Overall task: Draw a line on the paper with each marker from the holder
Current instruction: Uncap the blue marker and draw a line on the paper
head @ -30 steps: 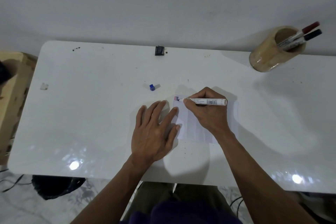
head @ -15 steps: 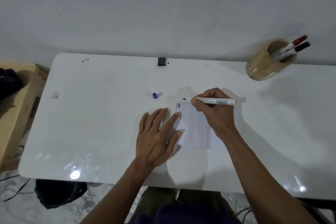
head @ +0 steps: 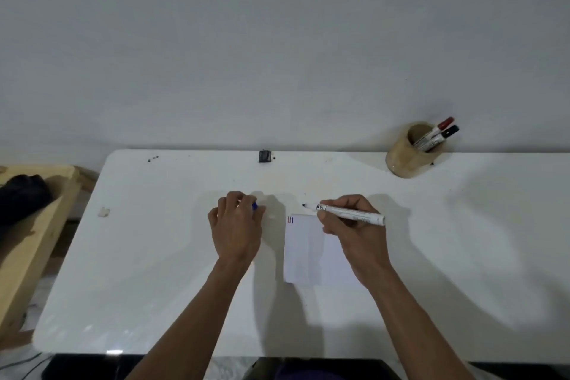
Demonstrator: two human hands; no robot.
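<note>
A plain room in a home, or a simple study corner: a glossy white tabletop [head: 154, 256] stands against a bare white wall [head: 277, 40], with a wooden holder [head: 404, 160] of markers at the back and a pale wooden bench [head: 34, 231] beside it on a marbled floor.

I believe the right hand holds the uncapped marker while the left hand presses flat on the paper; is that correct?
Not quite: in the head view the left hand is off the paper, closing on the blue cap. The right hand does hold the uncapped marker.
</note>
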